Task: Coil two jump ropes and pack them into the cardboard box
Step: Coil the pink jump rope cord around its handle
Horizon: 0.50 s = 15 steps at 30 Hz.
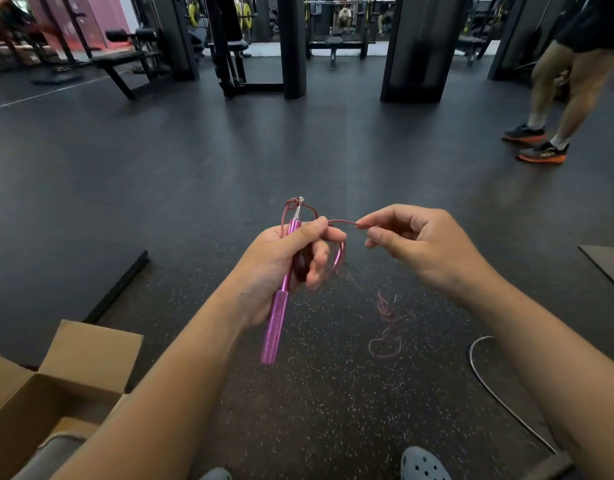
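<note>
My left hand (291,261) grips a pink metal jump rope handle (277,323) that points up and away, its silver tip at the top. A second pink handle (337,258) shows behind my left fingers. Thin pink cord (342,222) runs from the left hand to my right hand (416,247), which pinches it between thumb and forefinger. The rest of the pink cord (387,327) lies blurred and tangled over the speckled floor below. A silver cord of another rope (496,393) curves on the floor at the right. The open cardboard box (73,372) stands at the lower left.
I sit on a speckled rubber gym floor; my grey clog (423,465) is at the bottom. A person's legs in orange-soled shoes (541,150) stand at the far right. Black machine posts (416,50) and benches stand behind. A dark mat edge (118,289) lies at the left.
</note>
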Available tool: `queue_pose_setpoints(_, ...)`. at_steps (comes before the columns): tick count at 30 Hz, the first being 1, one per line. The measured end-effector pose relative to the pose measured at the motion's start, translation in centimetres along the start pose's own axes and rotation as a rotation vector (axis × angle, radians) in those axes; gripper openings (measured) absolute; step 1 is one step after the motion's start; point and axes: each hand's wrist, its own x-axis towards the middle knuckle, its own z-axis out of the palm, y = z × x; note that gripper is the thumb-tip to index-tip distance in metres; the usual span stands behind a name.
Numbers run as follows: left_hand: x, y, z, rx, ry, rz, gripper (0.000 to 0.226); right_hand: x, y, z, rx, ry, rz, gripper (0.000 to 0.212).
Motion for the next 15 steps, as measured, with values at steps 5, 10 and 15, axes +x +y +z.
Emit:
queue_pose_setpoints(5,-0.1,0.5,0.5,-0.129,-0.006,-0.004,0.038,0.0,-0.2,0.4,0.093,0.115,0.02,0.02)
queue_pose_setpoints(10,-0.2,1.1,0.9,-0.299,-0.059,-0.007,0.038,0.0,-0.1,0.7,0.005,0.071,-0.01,0.028)
queue_pose_setpoints(15,-0.1,1.7,2.3,-0.619,0.026,0.042,0.025,-0.4,0.5,2.7,-0.008,-0.179,0.037,0.024)
